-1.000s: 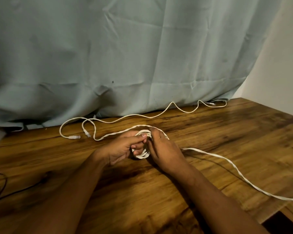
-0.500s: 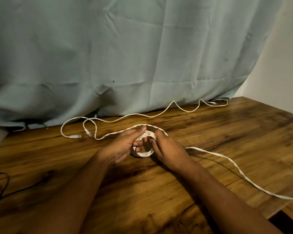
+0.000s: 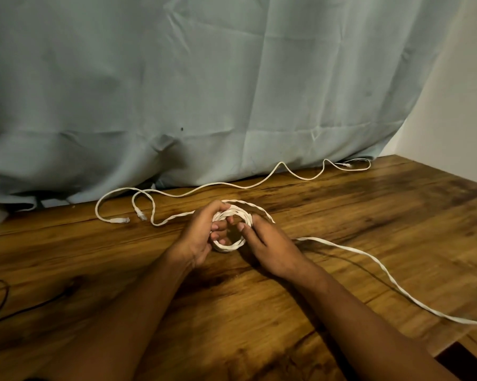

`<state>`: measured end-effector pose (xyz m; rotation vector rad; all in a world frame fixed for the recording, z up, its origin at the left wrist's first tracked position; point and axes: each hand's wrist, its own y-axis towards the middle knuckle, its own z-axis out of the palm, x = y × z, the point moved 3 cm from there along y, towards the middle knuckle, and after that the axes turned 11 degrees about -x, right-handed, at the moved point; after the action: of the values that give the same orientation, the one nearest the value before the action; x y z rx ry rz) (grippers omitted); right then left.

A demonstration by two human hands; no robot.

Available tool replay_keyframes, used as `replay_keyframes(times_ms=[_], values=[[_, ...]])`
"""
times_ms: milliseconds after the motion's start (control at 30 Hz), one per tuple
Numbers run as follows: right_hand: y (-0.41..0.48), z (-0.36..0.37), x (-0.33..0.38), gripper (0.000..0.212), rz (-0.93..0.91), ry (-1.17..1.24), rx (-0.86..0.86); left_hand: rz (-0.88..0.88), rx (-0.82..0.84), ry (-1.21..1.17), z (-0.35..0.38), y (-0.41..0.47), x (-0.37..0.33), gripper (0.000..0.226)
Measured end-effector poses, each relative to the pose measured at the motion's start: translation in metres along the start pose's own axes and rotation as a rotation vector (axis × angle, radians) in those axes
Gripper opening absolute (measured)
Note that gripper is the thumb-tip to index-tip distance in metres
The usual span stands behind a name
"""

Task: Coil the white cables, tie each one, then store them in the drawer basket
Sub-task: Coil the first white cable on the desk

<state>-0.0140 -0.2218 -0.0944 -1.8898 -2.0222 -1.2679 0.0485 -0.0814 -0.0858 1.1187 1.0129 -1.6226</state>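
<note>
At the far left a black cord (image 3: 39,305) lay on the wooden table (image 3: 342,210). Near the pale curtain (image 3: 232,92) behind it, a second white cable (image 3: 119,220) snaked loose along the table's back, its plugs lying left of the hands. The left hand (image 3: 199,240) curled its fingers round the left side of the white cable coil (image 3: 229,247), which sat mid-table. The right hand (image 3: 273,251) pinched the coil's right side. The coil's loose tail (image 3: 369,257) trailed off toward the right edge.

A pale blue-grey curtain (image 3: 204,92) hangs behind the wooden table (image 3: 369,229), beside a white wall (image 3: 457,105)
</note>
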Motion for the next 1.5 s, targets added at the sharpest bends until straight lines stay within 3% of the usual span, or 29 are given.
replay_keyframes(times_ms=[133, 300, 467, 600, 800, 933, 1100, 1200, 1300, 1500], values=[[0.001, 0.004, 0.000, 0.038, -0.017, -0.088, -0.033, 0.071, -0.070, 0.058, 0.004, -0.003, -0.004, 0.035], [0.001, 0.006, 0.001, 0.024, -0.082, -0.203, -0.041, 0.118, -0.090, 0.090, 0.007, -0.009, -0.009, 0.023], [-0.001, 0.003, 0.006, 0.038, -0.100, -0.190, -0.053, 0.177, -0.100, 0.160, 0.008, -0.008, -0.010, 0.028], [0.001, 0.006, -0.001, 0.014, -0.084, -0.193, -0.001, 0.243, -0.073, 0.240, 0.005, -0.009, -0.009, 0.030], [-0.001, 0.000, -0.002, 0.029, -0.068, -0.123, 0.049, 0.320, -0.085, 0.259, -0.003, 0.003, 0.001, 0.030], [-0.001, 0.001, 0.001, 0.034, -0.075, -0.208, 0.062, 0.354, -0.103, 0.259, -0.005, 0.008, 0.005, 0.034], [-0.001, 0.007, 0.005, 0.029, -0.084, -0.311, -0.034, 0.671, -0.326, 0.737, -0.015, 0.004, 0.006, 0.062], [0.000, 0.004, 0.004, 0.028, -0.035, -0.300, -0.059, 0.882, -0.239, 1.006, -0.016, -0.001, 0.002, 0.059], [0.000, -0.001, -0.002, 0.030, 0.024, -0.315, -0.094, 0.885, -0.078, 1.207, -0.017, -0.001, 0.000, 0.046], [0.001, -0.003, -0.001, 0.031, 0.009, -0.318, -0.078, 0.892, -0.208, 1.638, -0.010, -0.008, -0.007, 0.042]])
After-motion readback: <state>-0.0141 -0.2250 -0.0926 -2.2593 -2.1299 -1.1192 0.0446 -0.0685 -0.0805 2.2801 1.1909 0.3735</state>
